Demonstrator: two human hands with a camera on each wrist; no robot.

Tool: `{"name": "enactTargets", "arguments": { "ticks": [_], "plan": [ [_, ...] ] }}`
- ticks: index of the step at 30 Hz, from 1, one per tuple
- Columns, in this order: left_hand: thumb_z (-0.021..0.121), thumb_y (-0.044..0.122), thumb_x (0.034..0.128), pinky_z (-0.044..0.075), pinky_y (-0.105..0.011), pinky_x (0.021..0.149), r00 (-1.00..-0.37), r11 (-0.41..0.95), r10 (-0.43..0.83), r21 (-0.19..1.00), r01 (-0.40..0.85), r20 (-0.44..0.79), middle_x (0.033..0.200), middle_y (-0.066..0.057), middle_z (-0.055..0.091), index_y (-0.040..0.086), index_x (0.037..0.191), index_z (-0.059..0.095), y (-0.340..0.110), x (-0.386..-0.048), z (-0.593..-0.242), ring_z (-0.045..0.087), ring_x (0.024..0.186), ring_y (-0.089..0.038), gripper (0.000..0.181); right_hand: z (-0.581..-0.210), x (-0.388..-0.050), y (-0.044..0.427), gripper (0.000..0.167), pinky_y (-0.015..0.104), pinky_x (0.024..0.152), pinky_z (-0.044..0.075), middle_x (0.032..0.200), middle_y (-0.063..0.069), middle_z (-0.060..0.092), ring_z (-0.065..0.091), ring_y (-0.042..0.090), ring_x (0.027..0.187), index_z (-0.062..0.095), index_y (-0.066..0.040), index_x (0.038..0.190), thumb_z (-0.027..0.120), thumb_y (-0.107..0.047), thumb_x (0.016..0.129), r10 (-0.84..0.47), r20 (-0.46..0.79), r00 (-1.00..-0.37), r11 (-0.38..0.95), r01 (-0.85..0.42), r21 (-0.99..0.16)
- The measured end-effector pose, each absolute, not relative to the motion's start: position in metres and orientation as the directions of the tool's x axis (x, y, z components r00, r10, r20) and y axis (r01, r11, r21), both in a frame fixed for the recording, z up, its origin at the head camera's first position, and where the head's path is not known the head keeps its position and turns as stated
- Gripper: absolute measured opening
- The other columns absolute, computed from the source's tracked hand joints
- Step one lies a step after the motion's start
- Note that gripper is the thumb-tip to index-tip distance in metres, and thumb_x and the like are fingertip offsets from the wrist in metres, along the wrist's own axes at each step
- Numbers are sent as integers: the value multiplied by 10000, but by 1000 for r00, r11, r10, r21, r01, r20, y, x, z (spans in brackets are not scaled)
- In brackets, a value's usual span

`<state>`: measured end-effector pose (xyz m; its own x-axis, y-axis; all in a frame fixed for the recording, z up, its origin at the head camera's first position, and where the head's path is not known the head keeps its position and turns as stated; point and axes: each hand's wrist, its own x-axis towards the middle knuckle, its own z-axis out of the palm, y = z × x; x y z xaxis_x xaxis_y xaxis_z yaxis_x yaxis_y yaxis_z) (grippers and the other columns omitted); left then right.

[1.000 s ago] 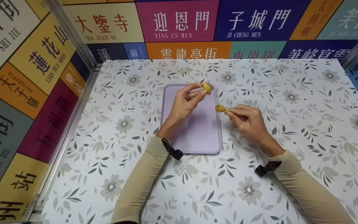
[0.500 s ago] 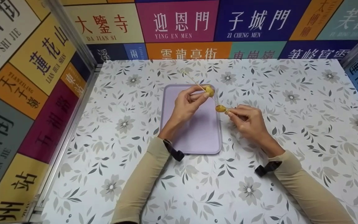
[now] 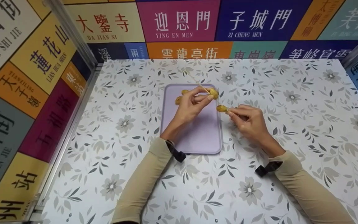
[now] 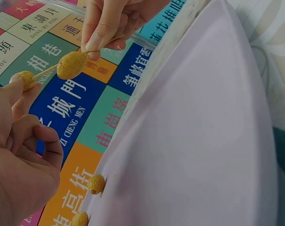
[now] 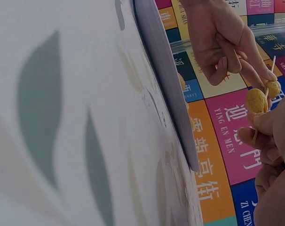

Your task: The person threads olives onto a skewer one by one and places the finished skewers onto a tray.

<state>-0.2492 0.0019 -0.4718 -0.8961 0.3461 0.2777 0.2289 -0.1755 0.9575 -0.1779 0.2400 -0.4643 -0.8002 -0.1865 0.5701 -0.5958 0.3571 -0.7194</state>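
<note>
In the head view, a thin wooden skewer [image 3: 194,78] slants over a lilac tray [image 3: 199,144]. My left hand [image 3: 189,107] pinches a small yellow oval ball [image 3: 214,93] on the skewer between thumb and fingertips. A second yellow ball [image 4: 71,65], threaded near the other end, sits close to the right fingers. With curled fingers, my right hand [image 3: 249,120] pinches the skewer's end just beyond that ball. Bare skewer shows between the two balls in the left wrist view. Both hands are held above the surface, the right one beside the tray's right edge.
Two more yellow balls, one lower [image 3: 178,100] and one upper [image 3: 184,92], lie on the tray, partly behind my left hand. A floral-patterned tabletop [image 3: 129,174] spreads around it. Colourful lettered panels [image 3: 179,21] stand at the back and sides.
My left hand has shifted right and slightly down, bringing its ball along the skewer closer to the other one. Two balls on the tray have come into sight. The right hand stays nearly still.
</note>
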Motion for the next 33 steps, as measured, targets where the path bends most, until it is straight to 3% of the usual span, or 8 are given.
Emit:
{"name": "enactTargets", "arguments": {
  "ticks": [13, 17, 21, 25, 29, 33],
  "plan": [
    [742, 148, 1046, 532, -242, 925, -898, -121, 355, 966, 231, 259, 1209, -145, 809, 52, 1178, 706, 1, -248, -471, 765, 1220, -179, 168, -459, -176, 236, 151, 134, 545, 348, 712, 160, 682, 488, 22, 610, 825, 92, 1034, 766, 144, 905, -193, 565, -802, 355, -594, -722],
    [748, 132, 1039, 493, -213, 779, -899, -98, 369, 972, 215, 236, 1202, -142, 814, 42, 1135, 709, -3, -250, -469, 776, 1158, -125, 137, -460, -176, 236, 145, 138, 550, 357, 727, 154, 693, 498, 41, 616, 831, 71, 1046, 768, 118, 924, -196, 544, -816, 364, -576, -732],
    [757, 173, 1039, 487, -208, 742, -896, -47, 383, 973, 224, 225, 1168, -87, 833, 55, 1171, 759, -8, -253, -467, 782, 1118, -102, 177, -470, -180, 240, 138, 143, 545, 374, 747, 134, 709, 510, 56, 615, 843, 30, 1058, 768, 75, 950, -195, 505, -841, 379, -539, -752],
    [730, 220, 1060, 536, -237, 861, -884, 0, 393, 961, 276, 254, 1172, -56, 837, 75, 1241, 794, -13, -257, -465, 782, 1107, -135, 241, -481, -186, 246, 124, 139, 554, 426, 766, 118, 730, 571, 75, 621, 855, -11, 1054, 774, 29, 969, -191, 469, -862, 386, -505, -772],
    [727, 193, 1060, 589, -279, 987, -869, -22, 417, 959, 283, 266, 1246, -99, 813, 46, 1308, 768, -15, -258, -465, 780, 1163, -217, 292, -486, -189, 249, 112, 139, 575, 471, 775, 133, 745, 633, 154, 623, 855, -14, 1054, 779, 9, 974, -202, 452, -869, 375, -495, -784],
    [802, 163, 1002, 616, -331, 1007, -876, -37, 414, 966, 257, 249, 1260, -109, 808, 47, 1325, 757, -14, -258, -466, 781, 1184, -210, 346, -487, -191, 250, 117, 161, 600, 514, 813, 117, 764, 671, 262, 660, 857, -48, 1076, 781, -32, 987, -229, 409, -883, 367, -468, -804]
  ]
}}
